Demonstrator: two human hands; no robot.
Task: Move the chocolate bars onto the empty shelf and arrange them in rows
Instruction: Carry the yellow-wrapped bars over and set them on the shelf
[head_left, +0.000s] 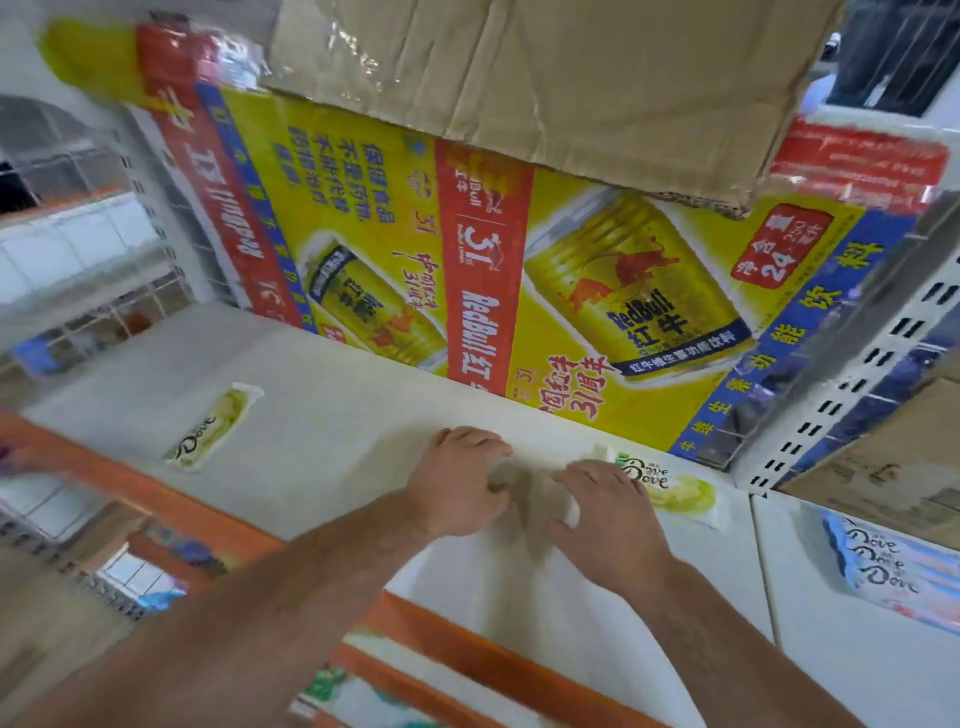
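Here, from the head view, the left hand (462, 486) curls its fingers on a blurred pale bar (519, 493) on the white shelf (332, 447). The right hand (608, 514) lies flat on a Dove bar (675, 488). A second Dove bar (213, 428) lies well to the left. A RedBull carton (483, 291) stands behind and a cardboard box (571, 78) overhangs.

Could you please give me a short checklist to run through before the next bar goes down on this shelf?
1. Free space on the shelf: ok, bare stretch between the left Dove bar and the hands.
2. Right Dove bar lying flat: ok.
3. Bars aligned in a row: not ok, the left one lies slanted, well apart from the right.
4. What the left hand and right hand hold: cannot tell, blurred.
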